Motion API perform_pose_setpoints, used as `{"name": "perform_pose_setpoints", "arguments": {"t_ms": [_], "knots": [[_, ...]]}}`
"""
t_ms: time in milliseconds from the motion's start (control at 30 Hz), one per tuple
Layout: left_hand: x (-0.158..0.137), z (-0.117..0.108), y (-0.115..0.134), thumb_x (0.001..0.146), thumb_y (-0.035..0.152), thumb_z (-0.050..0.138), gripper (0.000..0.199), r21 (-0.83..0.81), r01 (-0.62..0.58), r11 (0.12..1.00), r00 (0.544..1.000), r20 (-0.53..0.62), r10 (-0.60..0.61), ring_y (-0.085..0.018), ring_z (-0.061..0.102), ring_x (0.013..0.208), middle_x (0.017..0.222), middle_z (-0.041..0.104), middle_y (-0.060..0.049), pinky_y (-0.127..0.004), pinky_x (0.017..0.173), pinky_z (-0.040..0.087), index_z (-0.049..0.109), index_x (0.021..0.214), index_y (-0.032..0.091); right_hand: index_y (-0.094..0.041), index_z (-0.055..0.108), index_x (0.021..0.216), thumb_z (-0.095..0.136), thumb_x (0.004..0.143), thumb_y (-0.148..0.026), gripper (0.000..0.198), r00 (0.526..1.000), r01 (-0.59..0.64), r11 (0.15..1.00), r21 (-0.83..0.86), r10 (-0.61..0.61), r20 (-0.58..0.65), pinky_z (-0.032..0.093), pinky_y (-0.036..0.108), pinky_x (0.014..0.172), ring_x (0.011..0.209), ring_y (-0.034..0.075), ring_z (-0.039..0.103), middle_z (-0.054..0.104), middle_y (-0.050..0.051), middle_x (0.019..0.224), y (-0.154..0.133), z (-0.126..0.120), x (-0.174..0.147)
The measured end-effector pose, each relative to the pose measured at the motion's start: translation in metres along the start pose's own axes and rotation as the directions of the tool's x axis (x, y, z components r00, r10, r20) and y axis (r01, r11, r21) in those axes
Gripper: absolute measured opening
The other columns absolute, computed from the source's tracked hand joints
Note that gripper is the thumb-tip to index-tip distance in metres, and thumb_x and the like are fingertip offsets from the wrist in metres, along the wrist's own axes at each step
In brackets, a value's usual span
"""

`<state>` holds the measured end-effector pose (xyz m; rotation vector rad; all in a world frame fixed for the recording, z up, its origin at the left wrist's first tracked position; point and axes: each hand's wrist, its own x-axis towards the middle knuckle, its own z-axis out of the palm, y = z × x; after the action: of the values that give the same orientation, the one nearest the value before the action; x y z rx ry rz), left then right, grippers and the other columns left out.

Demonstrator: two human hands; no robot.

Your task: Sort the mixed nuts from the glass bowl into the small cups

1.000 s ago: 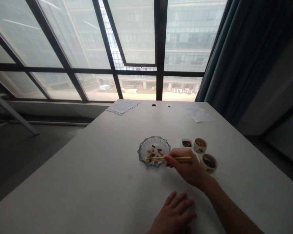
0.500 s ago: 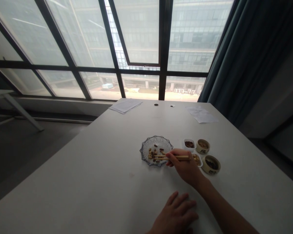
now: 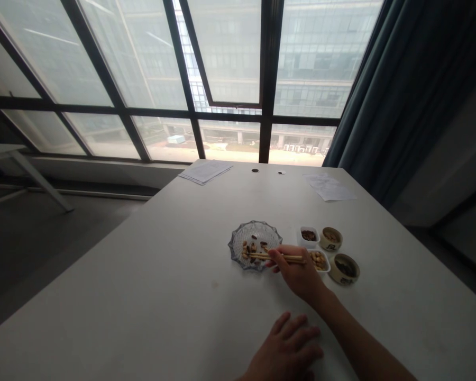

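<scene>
A pair of wooden chopsticks (image 3: 291, 258) is gripped in my right hand (image 3: 297, 272), tips pointing left over the glass plate (image 3: 238, 233). That plate has a scalloped rim and holds several small pieces, some dark brown and some pale tan. Whether the tips pinch a piece I cannot tell. Just right of my right hand stands a white square dish (image 3: 322, 260) of pale, nut-like pieces, partly covered by the hand. My left hand (image 3: 285, 344) lies palm down on the table, fingers spread, nearest the front edge of the view.
Behind that dish are another white dish (image 3: 309, 236) of dark pieces and a small round bowl (image 3: 331, 239). A second round bowl (image 3: 344, 269) with dark contents stands at the right. Paper sheets (image 3: 206, 172) and a loose sheet (image 3: 330, 187) lie at the table's far end.
My right hand has shifted very slightly, and the chopsticks' tips are a little closer together over the plate. The left hand rests in the same place.
</scene>
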<state>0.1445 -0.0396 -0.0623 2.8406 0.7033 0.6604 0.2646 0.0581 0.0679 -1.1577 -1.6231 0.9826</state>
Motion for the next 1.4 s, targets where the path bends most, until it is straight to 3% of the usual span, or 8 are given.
{"name": "perform_pose_setpoints", "arguments": {"t_ms": [400,633,767,833,900,1000,1200,1400], "knots": [[0.001,-0.005,0.000,0.110,0.047,0.046,0.029,0.004,0.009,1.000,0.999,0.054,-0.009,-0.021,0.039,0.145,0.152,0.052,0.006,-0.043,0.123,0.026,0.058,0.129,0.029,-0.019,0.074,0.073,0.057,0.098,-0.054,0.047,0.998,-0.001,0.999,-0.053,-0.002,-0.058,0.059,0.028,0.060,0.063,0.021,0.075,0.078,0.006,0.074,-0.020,-0.015,-0.003],[0.001,-0.004,0.001,0.108,0.044,0.051,0.026,0.005,0.011,1.000,0.998,0.059,-0.012,-0.021,0.039,0.145,0.153,0.051,0.005,-0.044,0.123,0.028,0.058,0.126,0.028,-0.018,0.080,0.088,0.064,0.093,-0.058,0.043,0.980,-0.029,0.997,-0.070,0.015,-0.198,0.063,0.029,0.059,0.067,0.022,0.077,0.080,0.010,0.081,-0.065,-0.068,-0.019],[0.002,-0.007,0.002,0.106,0.043,0.053,0.025,-0.022,0.028,0.999,0.997,0.073,-0.027,-0.021,0.039,0.145,0.153,0.051,0.005,-0.044,0.123,0.028,0.058,0.126,0.028,-0.018,0.080,0.091,0.074,0.084,-0.059,0.042,0.856,-0.096,0.972,-0.216,-0.030,-0.517,0.065,0.030,0.059,0.067,0.026,0.079,0.081,0.011,0.083,-0.094,-0.129,-0.047],[0.003,-0.008,0.003,0.106,0.042,0.054,0.024,-0.044,0.043,0.998,0.996,0.076,-0.039,-0.021,0.039,0.145,0.152,0.052,0.005,-0.045,0.124,0.027,0.057,0.125,0.028,-0.019,0.080,0.086,0.074,0.083,-0.059,0.041,0.785,-0.224,0.925,-0.308,-0.016,-0.619,0.066,0.030,0.058,0.067,0.027,0.079,0.080,0.010,0.078,-0.100,-0.157,-0.060],[0.003,-0.009,0.004,0.104,0.041,0.056,0.024,-0.066,0.060,0.996,0.995,0.083,-0.054,-0.021,0.038,0.146,0.152,0.052,0.005,-0.045,0.124,0.025,0.057,0.125,0.029,-0.021,0.079,0.083,0.074,0.083,-0.058,0.037,0.760,-0.325,0.874,-0.361,0.014,-0.650,0.065,0.030,0.056,0.067,0.028,0.079,0.079,0.008,0.072,-0.100,-0.178,-0.067],[0.003,-0.008,0.004,0.102,0.039,0.057,0.027,-0.099,0.082,0.992,0.992,0.108,-0.071,-0.023,0.036,0.147,0.153,0.051,0.004,-0.048,0.125,0.024,0.056,0.127,0.028,-0.021,0.078,0.082,0.072,0.085,-0.050,0.030,0.801,-0.371,0.857,-0.356,0.102,-0.589,0.064,0.030,0.053,0.065,0.028,0.079,0.078,0.008,0.067,-0.090,-0.192,-0.064],[0.001,-0.007,0.005,0.096,0.032,0.060,0.034,-0.125,0.110,0.986,0.981,0.173,-0.088,-0.026,0.035,0.148,0.155,0.048,0.001,-0.051,0.124,0.023,0.055,0.130,0.028,-0.015,0.076,0.085,0.074,0.085,-0.050,0.034,0.898,-0.406,0.876,-0.260,0.330,-0.289,0.066,0.030,0.062,0.070,0.028,0.079,0.080,0.012,0.078,-0.060,-0.188,-0.041],[0.002,-0.008,0.006,0.096,0.030,0.060,0.033,-0.123,0.105,0.987,0.984,0.157,-0.086,-0.026,0.035,0.148,0.156,0.048,0.001,-0.051,0.124,0.023,0.055,0.128,0.027,-0.017,0.077,0.079,0.075,0.084,-0.050,0.034,0.941,-0.246,0.947,-0.205,0.183,-0.285,0.065,0.029,0.052,0.060,0.027,0.077,0.078,0.010,0.069,-0.046,-0.175,-0.027]]}}
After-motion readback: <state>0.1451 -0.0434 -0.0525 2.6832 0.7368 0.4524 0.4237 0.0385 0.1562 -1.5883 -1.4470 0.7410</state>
